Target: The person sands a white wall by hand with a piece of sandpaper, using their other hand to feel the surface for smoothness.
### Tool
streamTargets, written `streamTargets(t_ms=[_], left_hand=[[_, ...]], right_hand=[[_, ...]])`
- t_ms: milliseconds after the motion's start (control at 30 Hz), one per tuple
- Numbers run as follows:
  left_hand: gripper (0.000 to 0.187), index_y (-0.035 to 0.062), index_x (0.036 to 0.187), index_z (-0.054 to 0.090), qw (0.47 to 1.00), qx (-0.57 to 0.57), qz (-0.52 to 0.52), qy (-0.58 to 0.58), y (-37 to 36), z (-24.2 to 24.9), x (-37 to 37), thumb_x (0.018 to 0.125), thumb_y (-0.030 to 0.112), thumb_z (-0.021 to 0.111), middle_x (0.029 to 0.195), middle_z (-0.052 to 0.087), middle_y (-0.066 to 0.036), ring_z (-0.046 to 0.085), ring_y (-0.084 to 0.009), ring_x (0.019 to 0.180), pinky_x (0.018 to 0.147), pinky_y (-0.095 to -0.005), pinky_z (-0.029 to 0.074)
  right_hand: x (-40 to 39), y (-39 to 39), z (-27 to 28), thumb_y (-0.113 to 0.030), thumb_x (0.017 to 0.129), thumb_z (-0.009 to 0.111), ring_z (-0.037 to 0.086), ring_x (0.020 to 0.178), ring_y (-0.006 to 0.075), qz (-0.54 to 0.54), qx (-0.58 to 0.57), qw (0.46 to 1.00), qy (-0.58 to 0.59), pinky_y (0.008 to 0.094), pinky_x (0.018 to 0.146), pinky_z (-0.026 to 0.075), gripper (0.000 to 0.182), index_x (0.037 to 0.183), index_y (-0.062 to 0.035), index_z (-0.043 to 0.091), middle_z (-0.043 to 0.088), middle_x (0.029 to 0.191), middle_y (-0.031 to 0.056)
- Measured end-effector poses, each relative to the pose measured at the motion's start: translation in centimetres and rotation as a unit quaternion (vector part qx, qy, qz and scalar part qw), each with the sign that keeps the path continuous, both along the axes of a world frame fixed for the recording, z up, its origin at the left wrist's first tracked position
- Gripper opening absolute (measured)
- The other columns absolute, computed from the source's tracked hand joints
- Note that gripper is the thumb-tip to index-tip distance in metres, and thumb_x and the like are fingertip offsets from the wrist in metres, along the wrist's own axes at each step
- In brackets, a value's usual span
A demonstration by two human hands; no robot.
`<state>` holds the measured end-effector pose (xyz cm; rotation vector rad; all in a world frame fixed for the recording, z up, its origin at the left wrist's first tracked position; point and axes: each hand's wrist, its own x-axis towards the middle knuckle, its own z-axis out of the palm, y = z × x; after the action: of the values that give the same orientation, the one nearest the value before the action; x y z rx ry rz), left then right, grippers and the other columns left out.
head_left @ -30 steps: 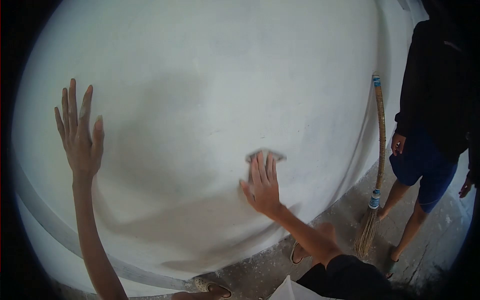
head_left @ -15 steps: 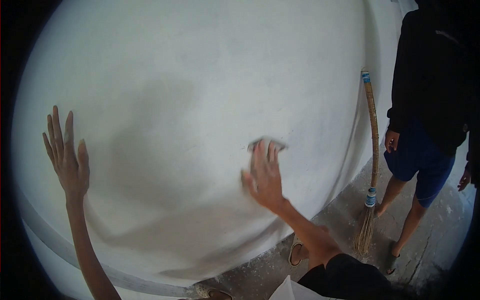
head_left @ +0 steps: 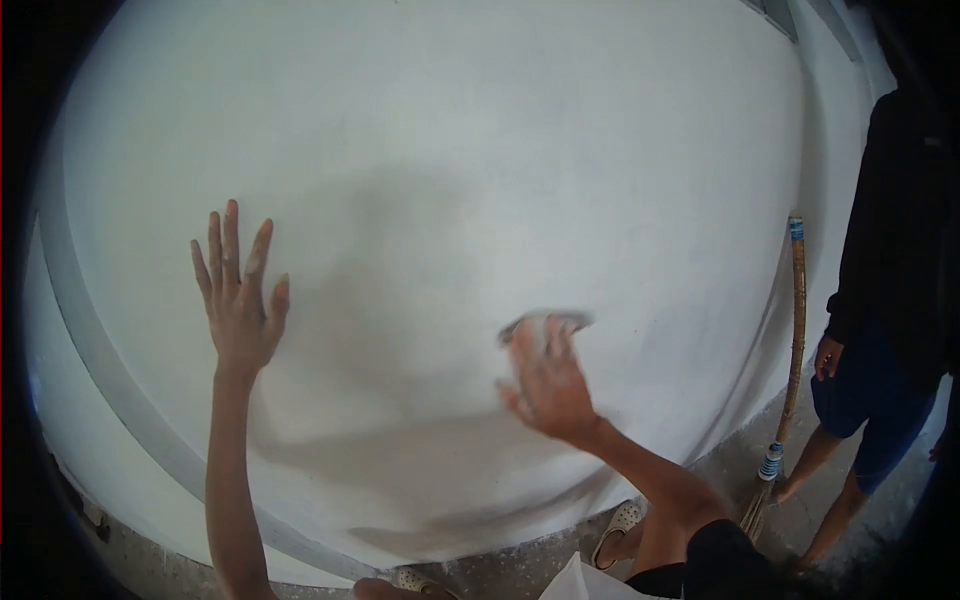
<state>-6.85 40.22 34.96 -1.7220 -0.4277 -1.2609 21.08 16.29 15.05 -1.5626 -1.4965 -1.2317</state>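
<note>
My left hand (head_left: 243, 305) lies flat against the white wall (head_left: 560, 130), its fingers spread and nothing in it. Whitish dust shows on some of its fingers. Right of it, my right hand (head_left: 548, 375) presses a thin dark-edged pad (head_left: 580, 320) to the wall. The pad shows only past the fingertips, and both hand and pad are smeared by motion. Soft shadows fall on the wall between and below my hands.
A stick broom (head_left: 797, 320) leans on the wall at the right. Beside it stands a person (head_left: 890, 250) in a dark top and blue shorts. The grey floor (head_left: 510, 570) and my light clogs (head_left: 622, 520) show at the bottom.
The view has shifted, so the wall, broom and person sit further right and lower. My left hand is still flat on the wall; my right hand still holds the pad against it.
</note>
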Motion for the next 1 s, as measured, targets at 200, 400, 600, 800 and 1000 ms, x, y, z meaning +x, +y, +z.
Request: streamTargets(t_ms=[200, 400, 600, 800, 1000], left_hand=[[0.054, 0.0261, 0.156, 0.035, 0.999, -0.013, -0.035, 0.020, -0.1, 0.1, -0.4, 0.105, 0.046, 0.036, 0.166, 0.023, -0.012, 0.017, -0.0350, 0.154, 0.124, -0.0596, 0.008], [0.059, 0.0267, 0.157, 0.033, 0.997, -0.051, -0.055, 0.032, -0.6, 0.2, -0.6, 0.100, 0.031, 0.047, 0.166, 0.021, -0.013, 0.017, -0.0365, 0.153, 0.124, -0.0615, 0.008], [0.064, 0.0253, 0.157, 0.033, 0.994, -0.067, -0.076, 0.050, -0.5, 0.3, -1.0, 0.096, 0.031, 0.053, 0.166, 0.020, -0.018, 0.017, -0.0406, 0.153, 0.121, -0.0656, 0.009], [0.064, 0.0228, 0.155, 0.038, 0.987, -0.078, -0.115, 0.082, 0.1, 0.3, -2.2, 0.094, 0.023, 0.057, 0.165, 0.021, -0.018, 0.019, -0.0406, 0.152, 0.121, -0.0646, 0.009], [0.070, 0.0228, 0.155, 0.038, 0.992, -0.016, -0.094, 0.078, 3.4, 4.4, -7.0, 0.090, 0.018, 0.064, 0.166, 0.020, -0.016, 0.017, -0.0364, 0.153, 0.122, -0.0620, 0.011]], right_hand=[[1.8, -0.1, 7.8, -0.036, 0.094, 0.064, 0.039, 0.141, 0.0403, -0.043, -0.016, 0.992, -0.118, 0.0573, 0.114, 0.035, 0.064, 0.145, -0.0002, 0.048, 0.042, 0.155, 0.0135], [-1.0, 1.9, 17.2, -0.032, 0.094, 0.064, 0.035, 0.143, 0.0447, -0.017, 0.100, 0.994, -0.046, 0.0569, 0.117, 0.030, 0.065, 0.146, 0.0023, 0.045, 0.041, 0.154, 0.0175], [-1.7, 4.3, 13.1, -0.039, 0.092, 0.065, 0.036, 0.145, 0.0369, 0.104, -0.128, 0.951, -0.262, 0.0546, 0.121, 0.027, 0.068, 0.148, -0.0052, 0.044, 0.040, 0.157, 0.0097], [-0.8, 3.1, 25.5, -0.036, 0.092, 0.065, 0.035, 0.144, 0.0425, -0.039, 0.092, 0.983, -0.152, 0.0539, 0.119, 0.030, 0.071, 0.150, -0.0032, 0.040, 0.042, 0.154, 0.0159], [-3.2, 5.4, 19.2, -0.039, 0.089, 0.069, 0.037, 0.144, 0.0392, 0.116, -0.098, 0.960, -0.236, 0.0518, 0.119, 0.031, 0.071, 0.150, -0.0101, 0.043, 0.043, 0.154, 0.0130]])
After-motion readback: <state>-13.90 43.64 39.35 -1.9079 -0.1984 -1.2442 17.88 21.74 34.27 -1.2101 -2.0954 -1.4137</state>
